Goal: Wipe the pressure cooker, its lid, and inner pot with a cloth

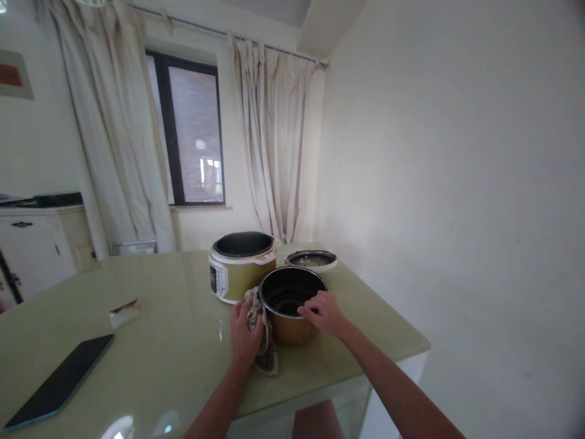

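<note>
Pot (295, 329) w/ cloth (268, 355) (in L hand (245, 332)); cooker (243, 274) & lid (312, 260) behind.

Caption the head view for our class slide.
Left hand holds a cloth beside an inner pot; right hand at its rim.

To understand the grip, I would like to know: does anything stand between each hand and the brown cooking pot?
Yes, on one side: the patterned cloth lies between the left hand and the brown cooking pot. Nothing visible separates the right hand from the pot.
</note>
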`<state>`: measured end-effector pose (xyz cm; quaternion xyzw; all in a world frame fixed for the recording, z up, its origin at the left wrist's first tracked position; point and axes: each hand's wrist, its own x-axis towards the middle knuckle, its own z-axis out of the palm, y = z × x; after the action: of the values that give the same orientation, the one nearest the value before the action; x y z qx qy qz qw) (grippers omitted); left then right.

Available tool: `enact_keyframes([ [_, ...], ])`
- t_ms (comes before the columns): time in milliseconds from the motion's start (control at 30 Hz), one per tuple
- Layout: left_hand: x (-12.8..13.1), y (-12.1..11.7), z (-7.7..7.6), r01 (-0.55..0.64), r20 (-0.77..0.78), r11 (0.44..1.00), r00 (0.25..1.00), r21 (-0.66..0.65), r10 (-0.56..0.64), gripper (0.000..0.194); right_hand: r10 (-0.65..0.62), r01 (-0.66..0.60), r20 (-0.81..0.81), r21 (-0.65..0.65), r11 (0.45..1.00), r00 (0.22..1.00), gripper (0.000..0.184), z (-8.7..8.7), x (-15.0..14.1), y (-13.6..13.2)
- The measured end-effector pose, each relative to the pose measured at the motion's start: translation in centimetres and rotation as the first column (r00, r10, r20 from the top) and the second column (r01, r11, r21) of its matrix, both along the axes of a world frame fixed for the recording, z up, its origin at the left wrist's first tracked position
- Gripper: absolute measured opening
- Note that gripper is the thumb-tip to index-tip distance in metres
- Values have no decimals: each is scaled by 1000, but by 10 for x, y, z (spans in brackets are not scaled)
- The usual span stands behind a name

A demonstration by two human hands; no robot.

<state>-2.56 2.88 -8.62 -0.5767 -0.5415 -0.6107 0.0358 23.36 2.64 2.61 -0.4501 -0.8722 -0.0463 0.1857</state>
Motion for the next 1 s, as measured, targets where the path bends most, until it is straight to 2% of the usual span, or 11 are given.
enact_keyframes([
  [133, 0, 3, -1, 11, -8, 1000, 1000, 14, -11, 43, -31, 32, 95, -10, 999, 995, 64, 13, -15, -14],
  [267, 4, -7, 5, 4, -71, 998, 997, 67, 1, 42, -129, 132, 58, -37, 991, 990, 57, 22, -68, -34],
  [367, 8, -16, 9, 11, -133, 994, 991, 110, 4, 38, -224, 226, 34, -87, 970, 974, 60, 21, -108, -40],
  [433, 7, -18, 9, 13, -140, 992, 990, 125, 4, 39, -247, 248, 32, -72, 966, 969, 63, 19, -121, -41],
  [533, 2, -13, 5, 1, -89, 992, 996, 126, 10, 42, -199, 200, 42, -26, 979, 979, 69, 18, -110, -40],
  [667, -5, -2, 2, -44, 41, 998, 998, 52, 42, 40, -44, 49, 91, -52, 997, 995, 70, 19, -60, -36],
  [767, -6, 2, 1, -25, 73, 999, 997, 20, 24, 38, 8, 1, 128, -69, 998, 992, 65, 21, -32, -31],
  [867, -3, 2, 1, -25, 41, 999, 999, 40, 24, 37, 10, 0, 142, -70, 998, 990, 62, 23, -30, -31],
  [1000, 3, -4, 5, -83, -63, 991, 994, 102, 90, 38, -63, 71, 139, -50, 996, 988, 69, 23, -59, -36],
])
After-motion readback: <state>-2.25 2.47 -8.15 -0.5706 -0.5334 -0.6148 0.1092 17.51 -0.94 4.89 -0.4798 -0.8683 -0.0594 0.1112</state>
